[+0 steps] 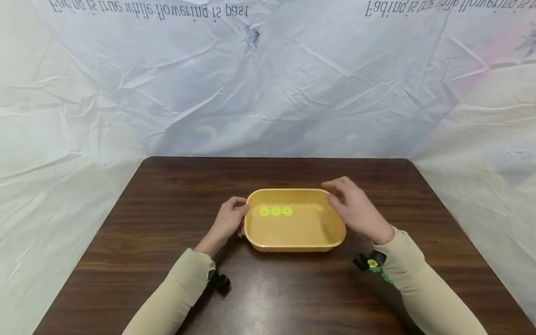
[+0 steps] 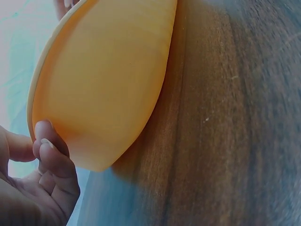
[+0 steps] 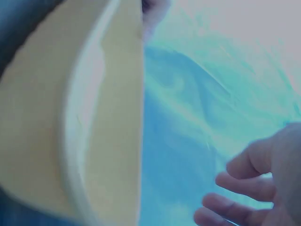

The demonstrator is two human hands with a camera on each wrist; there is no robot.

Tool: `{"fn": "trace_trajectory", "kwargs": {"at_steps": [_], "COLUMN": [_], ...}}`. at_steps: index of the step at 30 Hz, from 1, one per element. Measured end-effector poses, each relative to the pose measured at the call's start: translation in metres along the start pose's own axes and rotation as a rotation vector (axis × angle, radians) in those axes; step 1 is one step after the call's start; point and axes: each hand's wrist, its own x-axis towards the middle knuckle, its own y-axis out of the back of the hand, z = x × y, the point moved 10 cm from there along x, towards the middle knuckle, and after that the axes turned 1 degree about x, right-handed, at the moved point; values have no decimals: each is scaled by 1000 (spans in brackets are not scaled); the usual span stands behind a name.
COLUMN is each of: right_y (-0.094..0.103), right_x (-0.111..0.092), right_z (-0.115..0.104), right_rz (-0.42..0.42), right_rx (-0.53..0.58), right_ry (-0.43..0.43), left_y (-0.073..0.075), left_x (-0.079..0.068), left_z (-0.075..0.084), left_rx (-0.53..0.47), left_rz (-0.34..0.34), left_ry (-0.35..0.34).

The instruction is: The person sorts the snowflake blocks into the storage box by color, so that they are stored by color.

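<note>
A yellow plastic basin (image 1: 295, 249), rectangular with rounded corners, is at the middle of the table in the head view. Inside it, three yellow-green flower shapes (image 1: 275, 211) form a row near the back left. My left hand (image 1: 228, 218) pinches the basin's left rim between thumb and fingers, as the left wrist view also shows with the basin's side (image 2: 108, 80). Over at the back right corner is my right hand (image 1: 356, 207), fingers loosely bent. In the right wrist view its fingers (image 3: 235, 207) stand apart from the basin's rim (image 3: 77, 117), holding nothing.
Small green and yellow flower shapes (image 1: 378, 270) show beside my right wrist, partly hidden by the sleeve and wrist camera (image 1: 368, 260). The dark wooden table (image 1: 188, 186) has rounded back corners. A pale printed sheet (image 1: 259, 102) hangs behind and at both sides.
</note>
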Motion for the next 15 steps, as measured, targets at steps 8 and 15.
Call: {"fn": "trace_trajectory", "kwargs": {"at_steps": [8, 15], "right_y": [60, 48], "right_x": [-27, -49], "right_z": [47, 114], "right_rz": [162, -51], "right_rx": [-28, -130], "right_ry": [-163, -342], "left_y": [0, 0], "left_x": [0, 0], "left_z": [0, 0], "left_rx": [8, 13], "left_rz": [4, 5], "left_ry": [-2, -3]}}
